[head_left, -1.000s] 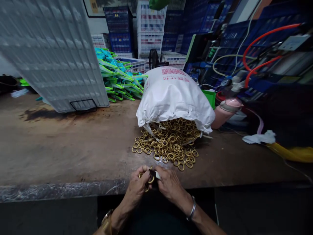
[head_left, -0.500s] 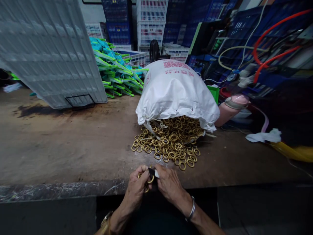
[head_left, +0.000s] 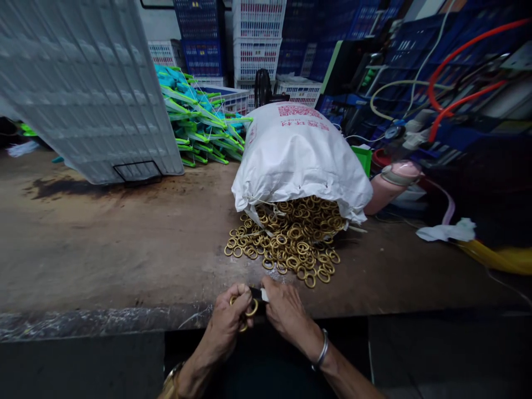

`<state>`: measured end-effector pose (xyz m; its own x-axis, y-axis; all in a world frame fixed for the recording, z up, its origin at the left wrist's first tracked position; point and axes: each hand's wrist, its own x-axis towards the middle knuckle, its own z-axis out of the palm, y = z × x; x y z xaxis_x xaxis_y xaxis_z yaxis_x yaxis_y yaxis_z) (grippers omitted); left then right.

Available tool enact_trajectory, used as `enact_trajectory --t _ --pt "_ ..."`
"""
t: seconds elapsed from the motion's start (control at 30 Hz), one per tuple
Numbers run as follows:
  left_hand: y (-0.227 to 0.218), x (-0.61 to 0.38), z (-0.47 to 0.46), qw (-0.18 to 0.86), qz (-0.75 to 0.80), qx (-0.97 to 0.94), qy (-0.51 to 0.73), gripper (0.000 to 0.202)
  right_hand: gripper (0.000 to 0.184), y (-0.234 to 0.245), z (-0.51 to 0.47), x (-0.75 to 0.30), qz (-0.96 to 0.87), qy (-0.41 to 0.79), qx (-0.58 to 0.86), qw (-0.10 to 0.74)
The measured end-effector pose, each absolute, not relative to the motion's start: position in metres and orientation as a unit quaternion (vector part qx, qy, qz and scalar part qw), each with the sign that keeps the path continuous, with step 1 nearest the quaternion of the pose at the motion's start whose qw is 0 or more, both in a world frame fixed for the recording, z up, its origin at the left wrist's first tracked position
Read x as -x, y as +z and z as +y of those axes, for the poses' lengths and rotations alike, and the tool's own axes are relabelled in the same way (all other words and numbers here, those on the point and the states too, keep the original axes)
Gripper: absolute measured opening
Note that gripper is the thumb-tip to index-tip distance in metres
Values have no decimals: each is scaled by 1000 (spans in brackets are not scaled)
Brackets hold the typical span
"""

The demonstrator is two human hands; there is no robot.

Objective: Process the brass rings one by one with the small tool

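Note:
At the near edge of the worn wooden bench (head_left: 103,249), my left hand (head_left: 226,321) is closed around a few brass rings (head_left: 248,309). My right hand (head_left: 286,313) pinches a small dark strap with a white end (head_left: 261,293) against those rings. Both hands touch each other just in front of a heap of brass rings (head_left: 291,241) spilling from an open white woven sack (head_left: 297,155) lying on its side.
A grey ribbed plastic crate (head_left: 91,94) leans on the bench at the back left. Green and teal plastic parts (head_left: 199,127) are stacked behind the sack. A pink bottle (head_left: 390,185), white rag (head_left: 444,231), hoses and blue and white crates fill the right and rear.
My hands have shifted slightly toward the bench edge while working the strap against the rings. The view tilted down a little between the first frame and the later ones.

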<state>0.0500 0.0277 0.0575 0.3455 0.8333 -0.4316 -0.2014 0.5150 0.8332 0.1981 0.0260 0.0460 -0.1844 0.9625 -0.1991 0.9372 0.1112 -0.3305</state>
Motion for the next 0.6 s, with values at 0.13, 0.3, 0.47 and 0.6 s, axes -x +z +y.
enact_trajectory --t 0.13,0.3,0.47,0.6 --pt "68 -34 9 786 439 -354 254 30 27 51 37 -199 -715 173 678 15" --pt "47 3 -12 781 477 -367 165 33 25 47 44 -209 -698 147 699 56" --pt "0 25 -19 756 555 -314 147 28 22 41 41 -211 -681 143 712 100" --pt "-25 6 -11 740 600 -259 159 29 22 39 39 -208 -695 122 701 106"
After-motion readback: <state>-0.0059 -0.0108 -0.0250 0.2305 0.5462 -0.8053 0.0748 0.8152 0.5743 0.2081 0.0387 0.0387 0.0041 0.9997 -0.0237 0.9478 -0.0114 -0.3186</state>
